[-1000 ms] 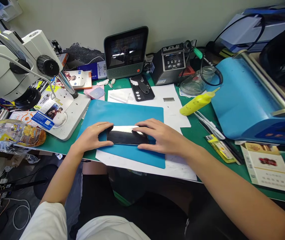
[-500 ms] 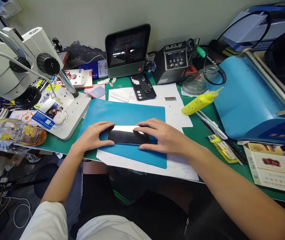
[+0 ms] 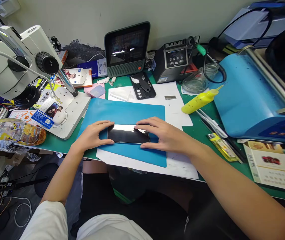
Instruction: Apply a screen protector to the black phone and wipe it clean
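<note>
A black smartphone (image 3: 127, 135) lies lengthwise on a blue mat (image 3: 122, 111), its glossy screen up and reflecting light along the far edge. My left hand (image 3: 94, 135) grips the phone's left end, thumb on the near edge and fingers on the far edge. At the right end my right hand (image 3: 160, 135) does the same, thumb near and fingers over the far side. White paper (image 3: 182, 166) sticks out from beneath the mat.
To the left stand a microscope (image 3: 39, 63) and a plastic bottle (image 3: 17, 131). Behind the mat are a phone back cover (image 3: 142, 88), a smart display (image 3: 127, 50) and a black control station (image 3: 172, 61). A yellow squeeze bottle (image 3: 200, 101) and a blue machine (image 3: 247, 100) sit right.
Both hands keep their hold at the phone's two ends. The whole view has shifted very slightly; the phone stays in the same place on the mat.
</note>
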### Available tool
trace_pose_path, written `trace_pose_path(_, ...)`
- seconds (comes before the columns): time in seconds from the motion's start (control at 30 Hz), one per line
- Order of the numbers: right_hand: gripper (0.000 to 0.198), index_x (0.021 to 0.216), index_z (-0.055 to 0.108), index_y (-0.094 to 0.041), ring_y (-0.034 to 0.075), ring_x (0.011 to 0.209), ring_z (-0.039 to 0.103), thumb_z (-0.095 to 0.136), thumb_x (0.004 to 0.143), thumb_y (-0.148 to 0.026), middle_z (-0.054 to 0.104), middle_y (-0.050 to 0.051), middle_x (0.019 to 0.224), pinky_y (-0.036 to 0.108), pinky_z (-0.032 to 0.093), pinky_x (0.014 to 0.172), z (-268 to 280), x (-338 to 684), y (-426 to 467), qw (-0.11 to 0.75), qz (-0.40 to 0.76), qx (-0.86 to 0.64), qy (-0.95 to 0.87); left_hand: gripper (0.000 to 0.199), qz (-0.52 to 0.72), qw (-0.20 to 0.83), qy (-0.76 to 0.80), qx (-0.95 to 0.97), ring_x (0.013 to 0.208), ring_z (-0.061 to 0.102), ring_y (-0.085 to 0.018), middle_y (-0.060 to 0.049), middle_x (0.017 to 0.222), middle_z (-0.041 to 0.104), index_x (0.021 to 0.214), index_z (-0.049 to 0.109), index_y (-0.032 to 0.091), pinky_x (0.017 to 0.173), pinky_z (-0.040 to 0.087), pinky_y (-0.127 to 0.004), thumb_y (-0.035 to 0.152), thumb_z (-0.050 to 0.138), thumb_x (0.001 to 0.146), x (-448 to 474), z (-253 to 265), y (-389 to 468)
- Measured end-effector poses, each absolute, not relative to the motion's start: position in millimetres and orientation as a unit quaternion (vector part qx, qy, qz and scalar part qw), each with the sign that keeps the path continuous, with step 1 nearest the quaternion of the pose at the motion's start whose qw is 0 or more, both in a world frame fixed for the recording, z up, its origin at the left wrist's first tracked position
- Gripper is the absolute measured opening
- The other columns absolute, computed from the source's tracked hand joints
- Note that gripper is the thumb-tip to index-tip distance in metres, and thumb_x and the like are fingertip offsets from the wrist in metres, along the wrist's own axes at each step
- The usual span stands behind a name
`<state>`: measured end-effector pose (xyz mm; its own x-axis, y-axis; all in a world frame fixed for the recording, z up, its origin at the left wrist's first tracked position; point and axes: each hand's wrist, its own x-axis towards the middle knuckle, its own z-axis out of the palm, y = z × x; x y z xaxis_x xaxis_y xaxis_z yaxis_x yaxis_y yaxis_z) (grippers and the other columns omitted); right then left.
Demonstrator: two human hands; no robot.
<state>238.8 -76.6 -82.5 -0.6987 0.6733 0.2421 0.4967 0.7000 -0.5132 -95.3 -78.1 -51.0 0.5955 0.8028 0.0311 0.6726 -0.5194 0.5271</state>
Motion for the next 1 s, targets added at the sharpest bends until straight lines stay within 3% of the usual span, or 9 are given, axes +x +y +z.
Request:
trace_pose_path(0.63, 0.058, 0.144, 0.061, -0.026, 0.035, 0.125, 0.061, 0.061, 0.095, -0.059, 0.066, 0.014, 0.137, 0.056, 0.055, 0.103, -83, 243, -76, 0.216, 0.246, -0.334, -0.884, 0.07, 0.127, 0.241, 0.434, 0.859, 0.142, 0.054, -0.031, -0.008, 0.153, 0.058, 0.149, 0.057, 0.028, 0.118, 0.045, -0.043, 0.059, 0.075, 0.089, -96, -50, -79)
trace_pose_path(0.8, 0.061, 0.146, 0.059, -0.028, 0.036, 0.126, 0.06, 0.06, 0.095, -0.062, 0.065, 0.014, 0.138, 0.056, 0.055, 0.102, -85, 243, -76, 0.207, 0.249, -0.336, -0.884, 0.07, 0.129, 0.244, 0.434, 0.858, 0.142, 0.054, -0.032, -0.009, 0.152, 0.06, 0.148, 0.058, 0.029, 0.118, 0.045, -0.045, 0.066, 0.071, 0.089, -95, -51, -78)
trace_pose_path(0.9, 0.079, 0.157, 0.045, -0.031, 0.039, 0.134, 0.055, 0.058, 0.091, -0.072, 0.056, 0.015, 0.149, 0.058, 0.052, 0.106, -86, 245, -76, 0.251, 0.237, -0.341, -0.874, 0.09, 0.18, 0.283, 0.399, 0.854, 0.146, 0.05, -0.035, -0.01, 0.159, 0.053, 0.159, 0.043, 0.033, 0.119, 0.043, -0.049, 0.081, 0.061, 0.085, -98, -54, -77)
trace_pose_path(1.0, 0.092, 0.166, 0.021, -0.036, 0.039, 0.135, 0.053, 0.041, 0.09, -0.083, 0.048, 0.014, 0.156, 0.06, 0.05, 0.107, -89, 248, -75, 0.371, 0.226, -0.336, -0.836, 0.107, 0.325, 0.325, 0.359, 0.812, 0.15, 0.043, -0.037, -0.011, 0.173, 0.026, 0.168, 0.013, 0.036, 0.12, 0.041, -0.053, 0.097, 0.029, 0.081, -105, -59, -74)
